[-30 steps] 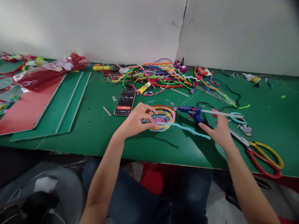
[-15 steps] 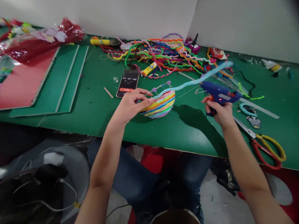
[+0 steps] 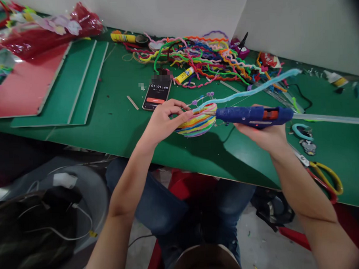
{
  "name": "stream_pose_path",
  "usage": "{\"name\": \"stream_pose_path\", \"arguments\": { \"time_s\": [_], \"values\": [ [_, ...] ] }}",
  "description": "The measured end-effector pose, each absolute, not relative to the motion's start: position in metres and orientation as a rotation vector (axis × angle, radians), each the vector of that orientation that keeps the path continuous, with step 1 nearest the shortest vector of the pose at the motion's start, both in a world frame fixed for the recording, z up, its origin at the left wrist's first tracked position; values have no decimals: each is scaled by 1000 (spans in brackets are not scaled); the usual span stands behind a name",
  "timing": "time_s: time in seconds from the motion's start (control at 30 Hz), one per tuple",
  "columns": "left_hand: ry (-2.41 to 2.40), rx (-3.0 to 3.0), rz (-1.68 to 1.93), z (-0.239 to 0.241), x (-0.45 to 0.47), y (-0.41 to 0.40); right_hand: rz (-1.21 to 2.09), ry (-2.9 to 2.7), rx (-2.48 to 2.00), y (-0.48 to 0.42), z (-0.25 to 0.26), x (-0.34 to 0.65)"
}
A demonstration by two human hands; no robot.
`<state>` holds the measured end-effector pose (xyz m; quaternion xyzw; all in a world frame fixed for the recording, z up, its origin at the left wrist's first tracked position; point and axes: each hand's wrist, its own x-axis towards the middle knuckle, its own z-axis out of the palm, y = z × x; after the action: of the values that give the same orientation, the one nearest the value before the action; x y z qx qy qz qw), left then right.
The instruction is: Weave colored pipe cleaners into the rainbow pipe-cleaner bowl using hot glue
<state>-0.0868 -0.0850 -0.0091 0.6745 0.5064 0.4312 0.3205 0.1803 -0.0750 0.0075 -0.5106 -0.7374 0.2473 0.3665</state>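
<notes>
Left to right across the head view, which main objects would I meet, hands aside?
Red board → green boards → pale stick → phone → striped bowl → blue glue gun → scissors.

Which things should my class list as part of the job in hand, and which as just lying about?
In the job: striped bowl, light-blue strand, blue glue gun, clear glue stick.

Apparently just lying about: phone, scissors, red board, green boards.

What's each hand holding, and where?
Left hand: striped bowl, pinched at its rim beside the light-blue pipe cleaner. Right hand: blue glue gun, by its handle.
</notes>
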Motion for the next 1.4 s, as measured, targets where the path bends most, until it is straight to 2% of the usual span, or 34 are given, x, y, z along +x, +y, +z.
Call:
{"name": "stream_pose_path", "arguments": {
  "time_s": [0.27,0.83,1.4],
  "values": [
    [1360,1812,1111,-8,-83,-87,646,-1905,-1238,-82,26,173],
    [1371,1878,1058,-7,-80,-88,607,-2021,-1292,-77,28,175],
    [1246,1790,1111,-20,-105,-73,828,-1586,-1507,-52,15,181]
  ]
}}
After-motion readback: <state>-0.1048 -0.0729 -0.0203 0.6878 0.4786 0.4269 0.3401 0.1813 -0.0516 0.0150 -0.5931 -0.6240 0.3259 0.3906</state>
